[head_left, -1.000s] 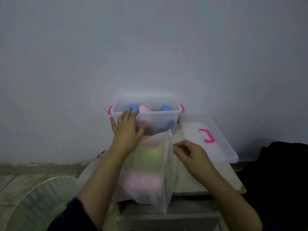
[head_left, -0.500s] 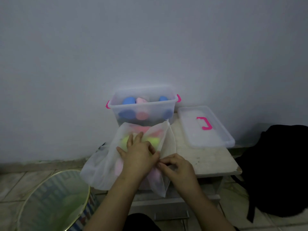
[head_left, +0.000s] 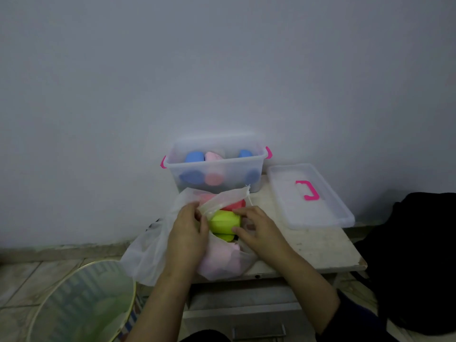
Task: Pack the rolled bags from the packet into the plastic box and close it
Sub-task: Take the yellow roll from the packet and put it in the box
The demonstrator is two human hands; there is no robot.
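Head view: both hands are in the packet on the surface. Left grip pinches its flap back, right grip looks curled round a green roll. Next, lift it into the box, lid off.

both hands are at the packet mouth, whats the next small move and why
Probably lift the green roll out with the right hand: it lies exposed at the packet mouth, which the left hand holds open, and the plastic box behind stands open with room on top.
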